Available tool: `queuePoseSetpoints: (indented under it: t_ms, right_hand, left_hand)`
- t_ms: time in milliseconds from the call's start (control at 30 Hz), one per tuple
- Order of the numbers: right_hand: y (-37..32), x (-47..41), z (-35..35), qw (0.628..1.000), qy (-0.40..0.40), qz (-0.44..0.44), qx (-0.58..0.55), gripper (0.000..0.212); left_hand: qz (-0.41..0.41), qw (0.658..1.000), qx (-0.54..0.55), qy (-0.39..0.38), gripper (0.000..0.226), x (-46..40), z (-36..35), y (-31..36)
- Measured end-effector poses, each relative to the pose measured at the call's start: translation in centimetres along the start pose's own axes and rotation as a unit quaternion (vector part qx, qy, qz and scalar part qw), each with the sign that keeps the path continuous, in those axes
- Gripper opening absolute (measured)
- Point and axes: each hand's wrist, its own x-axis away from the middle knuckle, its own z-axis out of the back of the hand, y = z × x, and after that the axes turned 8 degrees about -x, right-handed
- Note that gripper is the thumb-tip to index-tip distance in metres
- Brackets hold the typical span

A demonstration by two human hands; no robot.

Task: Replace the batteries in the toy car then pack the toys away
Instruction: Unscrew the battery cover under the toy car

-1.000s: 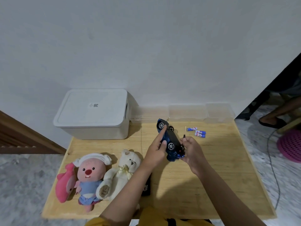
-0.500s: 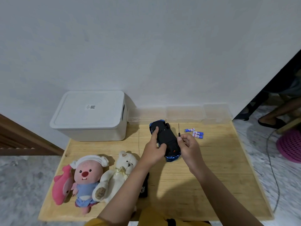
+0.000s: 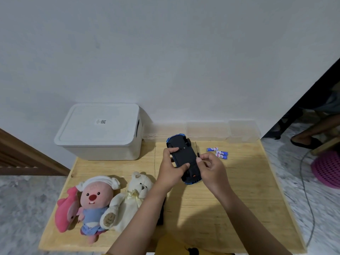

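White wall, marble floor, wooden bench [image 3: 211,208] mid-frame | toy car [image 3: 184,159] upside down, centre frame, above bench | left hand [image 3: 172,168] grips its left side, fingers curled over underside | right hand [image 3: 211,170] touches its right side, pinching thin screwdriver [image 3: 197,153] | batteries [image 3: 219,153] right of hands | lidded white box [image 3: 99,133] upper left
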Motion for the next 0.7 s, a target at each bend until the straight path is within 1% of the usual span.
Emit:
queuePoseSetpoints:
  t_ms: [100, 167, 233, 367, 433, 500, 567, 700]
  right_hand:
    - [-0.8, 0.0, 0.4, 0.996, 0.046, 0.065, 0.049, 0.011]
    - [-1.5, 0.0, 0.8, 0.989, 0.067, 0.118, 0.056, 0.011]
    - [-2.2, -0.1, 1.2, 0.985, 0.068, 0.154, 0.042, 0.013]
    - [-4.1, 0.2, 1.5, 0.988, 0.069, 0.125, -0.057, 0.018]
    - [-5.0, 0.3, 1.4, 0.984, 0.071, 0.110, -0.119, 0.016]
    - [-5.6, 0.4, 1.4, 0.980, 0.073, 0.110, -0.150, 0.013]
    - [-5.8, 0.5, 1.3, 0.979, 0.076, 0.124, -0.142, 0.011]
    - [-6.0, 0.8, 1.2, 0.976, 0.088, 0.185, -0.081, 0.010]
  left_hand:
    - [-0.007, 1.000, 0.016, 0.008, 0.052, 0.3, 0.0, 0.5]
    - [-0.010, 0.999, 0.029, 0.011, 0.052, 0.5, 0.1, 0.8]
    - [-0.016, 0.999, 0.036, 0.009, 0.052, 0.6, 0.3, 1.3]
    - [-0.032, 0.999, 0.029, 0.008, 0.054, 1.0, 0.6, 2.4]
    - [-0.040, 0.999, 0.027, 0.000, 0.054, 1.5, 0.6, 3.0]
    - [-0.050, 0.998, 0.025, -0.009, 0.054, 1.9, 0.6, 3.5]
    - [-0.062, 0.998, 0.023, -0.015, 0.053, 2.5, 0.6, 4.1]
    - [-0.075, 0.997, 0.016, -0.009, 0.050, 3.3, 0.7, 5.1]
